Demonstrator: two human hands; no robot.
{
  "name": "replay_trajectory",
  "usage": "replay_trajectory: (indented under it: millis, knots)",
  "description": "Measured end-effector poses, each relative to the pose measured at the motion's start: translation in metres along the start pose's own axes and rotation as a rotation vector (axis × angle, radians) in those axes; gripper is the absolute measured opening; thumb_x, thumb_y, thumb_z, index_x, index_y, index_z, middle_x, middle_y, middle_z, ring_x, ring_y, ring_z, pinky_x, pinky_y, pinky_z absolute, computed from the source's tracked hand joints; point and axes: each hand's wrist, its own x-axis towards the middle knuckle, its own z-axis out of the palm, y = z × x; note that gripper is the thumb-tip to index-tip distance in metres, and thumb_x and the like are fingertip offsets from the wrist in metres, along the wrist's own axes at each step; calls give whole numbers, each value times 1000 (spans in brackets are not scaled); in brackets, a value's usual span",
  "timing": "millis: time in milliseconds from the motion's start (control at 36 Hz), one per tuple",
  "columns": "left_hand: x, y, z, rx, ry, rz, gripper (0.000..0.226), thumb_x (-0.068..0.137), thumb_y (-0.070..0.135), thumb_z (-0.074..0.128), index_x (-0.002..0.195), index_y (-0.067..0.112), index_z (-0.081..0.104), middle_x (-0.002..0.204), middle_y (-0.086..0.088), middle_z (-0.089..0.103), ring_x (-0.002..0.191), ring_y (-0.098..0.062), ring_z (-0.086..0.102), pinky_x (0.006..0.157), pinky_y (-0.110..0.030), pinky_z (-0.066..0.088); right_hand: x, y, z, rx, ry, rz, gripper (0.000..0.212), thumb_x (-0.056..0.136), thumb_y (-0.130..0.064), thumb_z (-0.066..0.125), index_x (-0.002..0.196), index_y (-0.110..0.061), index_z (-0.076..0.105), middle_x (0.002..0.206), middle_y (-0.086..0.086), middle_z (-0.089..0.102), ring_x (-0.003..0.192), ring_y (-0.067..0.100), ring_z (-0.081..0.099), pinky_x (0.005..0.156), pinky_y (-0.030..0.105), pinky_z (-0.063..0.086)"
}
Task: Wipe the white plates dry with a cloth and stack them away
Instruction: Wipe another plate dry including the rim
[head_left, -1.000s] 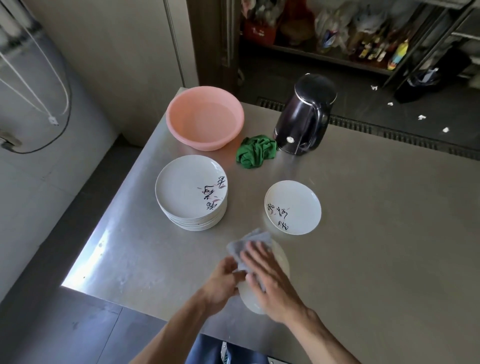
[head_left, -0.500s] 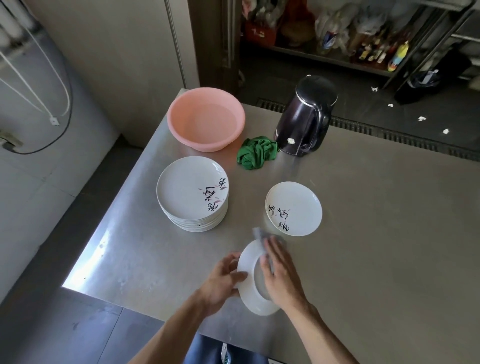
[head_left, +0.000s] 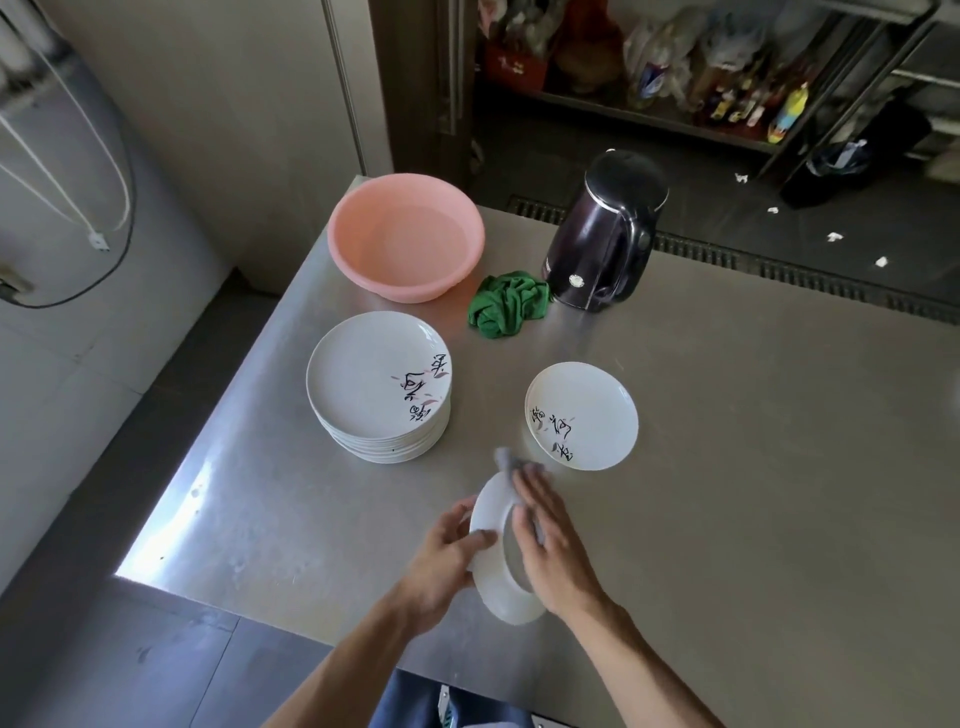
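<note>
Plate wiping at steel table (head_left: 727, 467) — one round white plate (head_left: 491, 561) in hand.
Left hand (head_left: 441, 561) grips its tilted rim; right hand (head_left: 550, 540) presses small grey cloth (head_left: 506, 460) against it.

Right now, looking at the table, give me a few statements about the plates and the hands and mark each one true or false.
1. The left hand holds a white plate by its rim. True.
2. The right hand presses a green cloth against that plate. False: it presses a grey cloth; the green cloth lies bunched by the kettle.
3. A stack of plates stands near the table's left edge, in front of the pink basin. True.
4. The single plate on the table lies face down. False: it lies face up, its printed pattern showing.
5. The held plate rests flat on the table. False: it is tilted on edge between the hands.
</note>
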Motion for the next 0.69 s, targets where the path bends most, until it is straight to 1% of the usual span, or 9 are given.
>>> replay_trajectory:
  millis: [56, 111, 222, 333, 389, 500, 556, 639, 694]
  knots:
    - [0, 5, 1, 103, -49, 24, 38, 92, 8, 64, 130, 13, 65, 120, -17, 73, 108, -32, 72, 89, -50, 60, -5, 1, 2, -113, -82, -186, 48, 107, -38, 31, 152, -25, 37, 164, -8, 23, 153, 9, 9, 124, 28, 7]
    - [0, 5, -2, 117, -43, 16, 34, 98, -1, 60, 130, 10, 64, 121, -19, 72, 106, -30, 72, 88, -49, 61, 0, 9, 4, -186, -32, -183, 46, 107, -34, 35, 151, -20, 42, 163, -3, 27, 153, 13, 13, 124, 29, 10]
    - [1, 2, -5, 99, -26, -13, 36, 97, -4, 60, 129, 14, 64, 114, -11, 74, 98, -23, 72, 78, -42, 61, 7, 11, -1, -49, 156, 337, 50, 108, -37, 30, 156, -23, 30, 164, -9, 23, 151, 9, 16, 122, 28, 14]
    - [1, 1, -5, 63, -69, 16, 35, 97, 1, 66, 129, 14, 65, 119, -16, 73, 107, -32, 72, 86, -48, 61, -10, 3, 5, -195, -12, -157, 50, 107, -36, 33, 155, -22, 31, 166, -4, 17, 154, 13, 6, 124, 29, 7]
    - [-1, -2, -4, 24, -82, 49, 35, 91, 7, 71, 125, 14, 68, 119, -18, 73, 107, -36, 72, 86, -50, 61, -10, 9, 3, -246, -50, -259, 50, 107, -37, 35, 154, -22, 35, 165, -1, 22, 154, 18, 9, 124, 33, 10]
    - [-2, -19, 2, -163, -5, 59, 31, 79, 3, 70, 102, 25, 69, 115, -16, 69, 99, -30, 67, 78, -46, 57, 1, 17, -3, -67, 127, 221, 50, 108, -35, 31, 156, -24, 27, 165, -6, 19, 152, 8, 9, 123, 27, 10]
    - [-1, -21, 5, -173, 21, 50, 32, 74, 4, 66, 97, 27, 67, 112, -14, 69, 96, -27, 66, 77, -46, 56, 4, 16, -5, 18, 94, 296, 51, 107, -38, 29, 156, -25, 26, 165, -10, 20, 151, 5, 10, 124, 28, 11]
    - [2, -13, 8, -115, 14, 41, 42, 80, 13, 67, 121, 23, 66, 121, -13, 71, 102, -28, 69, 87, -52, 55, 1, 2, -2, -2, 46, -26, 47, 108, -33, 33, 155, -28, 30, 161, -22, 21, 150, 0, 13, 121, 19, 9]
    - [3, -7, 8, -7, -31, 65, 39, 86, 15, 69, 125, 20, 68, 121, -16, 73, 105, -29, 71, 91, -54, 55, -3, -2, 0, -58, -10, -206, 47, 107, -32, 36, 153, -22, 37, 161, -13, 29, 152, 7, 16, 123, 24, 8]
